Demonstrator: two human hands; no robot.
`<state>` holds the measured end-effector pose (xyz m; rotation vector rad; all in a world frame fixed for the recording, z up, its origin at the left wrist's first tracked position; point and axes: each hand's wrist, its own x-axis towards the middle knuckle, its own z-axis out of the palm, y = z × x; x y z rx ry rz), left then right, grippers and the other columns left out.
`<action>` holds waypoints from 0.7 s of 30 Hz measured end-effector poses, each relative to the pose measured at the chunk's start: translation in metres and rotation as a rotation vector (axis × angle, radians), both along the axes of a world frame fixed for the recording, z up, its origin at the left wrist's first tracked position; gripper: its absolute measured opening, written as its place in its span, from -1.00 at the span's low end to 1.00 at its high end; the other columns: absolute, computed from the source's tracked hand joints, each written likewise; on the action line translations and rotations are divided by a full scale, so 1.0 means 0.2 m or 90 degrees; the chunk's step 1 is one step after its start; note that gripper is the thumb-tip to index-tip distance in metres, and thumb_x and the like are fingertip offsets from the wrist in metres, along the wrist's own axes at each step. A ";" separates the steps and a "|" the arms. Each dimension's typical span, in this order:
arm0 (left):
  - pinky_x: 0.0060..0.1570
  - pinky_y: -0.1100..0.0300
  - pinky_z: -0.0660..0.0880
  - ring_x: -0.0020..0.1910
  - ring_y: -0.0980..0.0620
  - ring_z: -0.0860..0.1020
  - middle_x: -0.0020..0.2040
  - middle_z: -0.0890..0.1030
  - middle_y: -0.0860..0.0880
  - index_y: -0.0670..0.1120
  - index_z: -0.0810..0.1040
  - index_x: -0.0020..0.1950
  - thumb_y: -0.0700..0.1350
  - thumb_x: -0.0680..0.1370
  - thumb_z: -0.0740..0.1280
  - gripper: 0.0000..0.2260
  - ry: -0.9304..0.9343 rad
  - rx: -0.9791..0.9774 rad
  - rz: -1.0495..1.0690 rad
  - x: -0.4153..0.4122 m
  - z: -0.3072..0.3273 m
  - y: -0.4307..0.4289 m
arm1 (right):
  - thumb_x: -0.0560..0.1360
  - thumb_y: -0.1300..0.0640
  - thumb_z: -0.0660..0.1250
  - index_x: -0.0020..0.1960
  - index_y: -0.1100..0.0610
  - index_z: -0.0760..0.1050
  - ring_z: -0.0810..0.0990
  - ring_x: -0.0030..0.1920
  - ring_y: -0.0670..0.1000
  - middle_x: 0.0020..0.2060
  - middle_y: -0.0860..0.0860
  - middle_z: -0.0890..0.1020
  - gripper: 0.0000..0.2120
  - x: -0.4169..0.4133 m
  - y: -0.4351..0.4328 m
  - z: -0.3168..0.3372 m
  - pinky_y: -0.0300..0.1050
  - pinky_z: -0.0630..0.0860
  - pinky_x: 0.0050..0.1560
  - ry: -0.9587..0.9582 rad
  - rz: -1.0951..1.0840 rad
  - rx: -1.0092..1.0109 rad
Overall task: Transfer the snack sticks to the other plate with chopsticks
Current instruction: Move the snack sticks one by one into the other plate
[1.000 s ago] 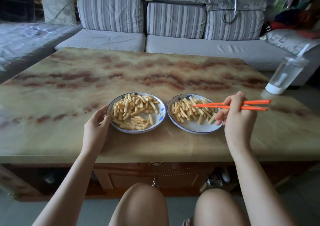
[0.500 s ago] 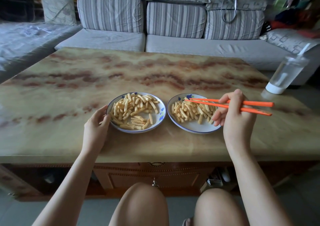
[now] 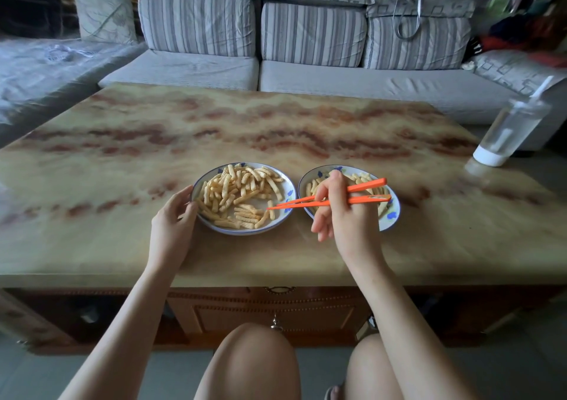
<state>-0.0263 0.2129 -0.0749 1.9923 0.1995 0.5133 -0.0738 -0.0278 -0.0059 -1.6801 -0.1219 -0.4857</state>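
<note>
A marbled table (image 3: 276, 129) is standing before a striped grey sofa (image 3: 254, 31), bearing two blue-rimmed plates side by side near its front edge and a clear bottle (image 3: 509, 129) at its far right. The left hand (image 3: 171, 224) is resting half-curled against the rim of the left plate (image 3: 288, 191), gripping nothing. The right hand (image 3: 340, 212) is hovering over the right plate (image 3: 391, 215), holding orange chopsticks (image 3: 310, 202) whose nearly closed tips are reaching over the left plate, touching a snack stick (image 3: 271, 214); snack sticks (image 3: 233, 191) are lying in both plates.

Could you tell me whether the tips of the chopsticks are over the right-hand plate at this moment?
No, the chopsticks in the right hand reach across so their tips sit over the left plate.
</note>
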 end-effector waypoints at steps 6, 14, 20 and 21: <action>-0.16 0.65 0.26 0.06 0.21 0.47 0.13 0.58 0.04 -0.09 0.52 0.31 -0.21 0.56 0.24 -0.68 -0.001 -0.001 0.001 0.00 0.00 0.00 | 0.67 0.05 0.03 -0.32 0.20 0.40 0.39 -0.66 0.05 -0.59 0.20 0.46 -0.55 0.03 0.00 -0.03 -0.30 0.27 -0.62 0.020 -0.057 0.069; -0.16 0.68 0.25 0.06 0.21 0.48 0.12 0.58 0.06 -0.07 0.52 0.31 -0.20 0.56 0.24 -0.68 0.002 -0.003 0.002 0.00 0.00 0.00 | 0.68 0.06 -0.01 -0.31 0.18 0.36 0.38 -0.66 0.01 -0.62 0.13 0.45 -0.56 0.04 -0.11 0.01 -0.33 0.26 -0.60 -0.025 -0.148 0.184; -0.18 0.66 0.28 0.04 0.20 0.48 0.06 0.55 0.12 -0.06 0.52 0.30 -0.20 0.57 0.24 -0.69 0.000 -0.013 -0.001 0.00 0.00 0.00 | 0.68 0.04 0.00 -0.27 0.15 0.35 0.41 -0.61 0.08 -0.64 0.06 0.43 -0.60 0.06 -0.18 0.03 -0.25 0.29 -0.58 -0.073 -0.236 0.183; -0.18 0.66 0.28 0.04 0.20 0.48 0.06 0.55 0.12 -0.06 0.52 0.31 -0.20 0.57 0.24 -0.69 0.001 -0.014 -0.001 0.00 0.00 0.00 | 0.67 0.04 0.00 -0.27 0.15 0.35 0.41 -0.60 0.09 -0.63 0.09 0.43 -0.61 0.06 -0.19 0.02 -0.26 0.29 -0.58 -0.080 -0.246 0.176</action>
